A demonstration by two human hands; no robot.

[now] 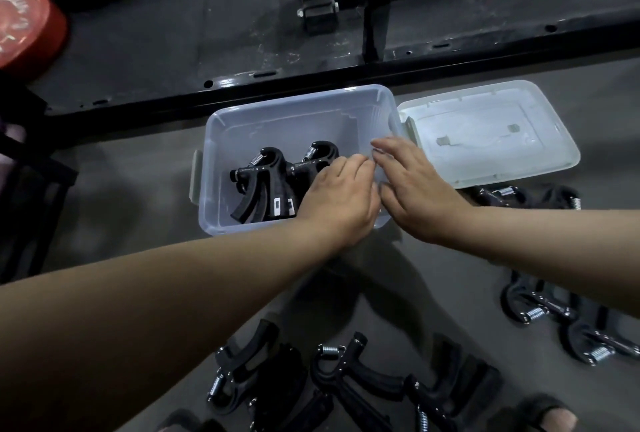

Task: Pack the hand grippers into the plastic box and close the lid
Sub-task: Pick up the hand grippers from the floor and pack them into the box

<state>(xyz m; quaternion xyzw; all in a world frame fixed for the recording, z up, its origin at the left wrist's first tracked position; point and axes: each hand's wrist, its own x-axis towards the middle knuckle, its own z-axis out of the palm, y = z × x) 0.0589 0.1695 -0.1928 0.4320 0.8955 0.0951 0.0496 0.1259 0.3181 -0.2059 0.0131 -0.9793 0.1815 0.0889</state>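
1. Two hand grippers (277,182) stand side by side in the plastic box (294,109), in its near-left part, springs up and toward the far wall; many more lie loose on the floor, a cluster near the bottom edge (346,383) and others at the right (540,310).
2. The left hand (339,203) reaches inside the box beside the packed pair, fingers curled downward; whether it pinches a gripper beneath the palm I cannot tell. The right hand (415,189) lies on the box's right rim with fingers straight and slightly spread, likely steadying it.
3. The lid (491,134) lies inner side up on the floor, touching the box's right wall.
4. Handling, as a guess: each gripper looks rigid, moderately weighty, with curved black handles and a steel spring. Take it by both handles together, not by the spring, which could snag. The box seems light and thin-walled, so it may slide unless held.
5. Small white patches show on the packed grippers' handles, possibly counters; nothing on them is legible. A red disc (24,26) far left bears blurred, unreadable lettering.
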